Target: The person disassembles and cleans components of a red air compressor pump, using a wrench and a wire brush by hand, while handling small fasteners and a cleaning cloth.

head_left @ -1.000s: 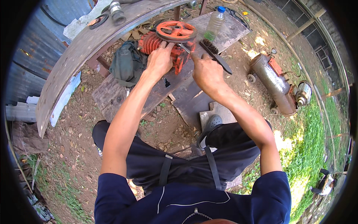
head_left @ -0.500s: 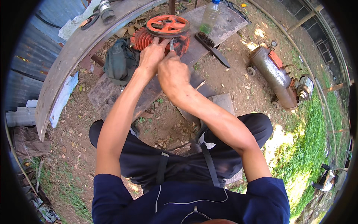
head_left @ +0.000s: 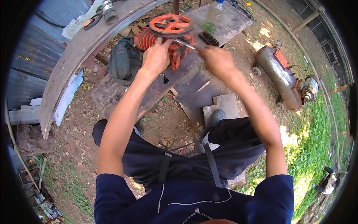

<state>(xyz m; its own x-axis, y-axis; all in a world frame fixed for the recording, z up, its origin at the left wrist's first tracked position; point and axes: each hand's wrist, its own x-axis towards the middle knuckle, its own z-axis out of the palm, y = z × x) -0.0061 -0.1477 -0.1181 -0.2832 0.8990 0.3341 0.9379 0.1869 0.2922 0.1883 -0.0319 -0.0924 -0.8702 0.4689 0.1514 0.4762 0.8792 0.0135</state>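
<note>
An orange compressor pump (head_left: 144, 39) with cooling fins lies on a wooden plank bench, its spoked pulley wheel (head_left: 158, 23) facing up. My left hand (head_left: 156, 58) is at the near side of the pump, just below the pulley. Its fingertips close on the head end of a silver wrench (head_left: 185, 43); what that end sits on is hidden. To the right, my right hand (head_left: 217, 61), blurred by motion, grips the wrench's other end. A black-bristled brush (head_left: 210, 39) lies beyond my right hand, partly covered by it.
A clear plastic bottle (head_left: 214, 16) with a blue cap stands behind the brush. Dark green cloth (head_left: 123, 61) lies left of the pump. A rusty tank (head_left: 276, 74) rests on the ground at right. The curved-looking board (head_left: 71, 61) at left bears a metal fitting (head_left: 109, 13).
My right hand has swung outward to the right, turning the wrench from pointing toward me to pointing right. The brush handle is now covered. My left hand stays by the pulley.
</note>
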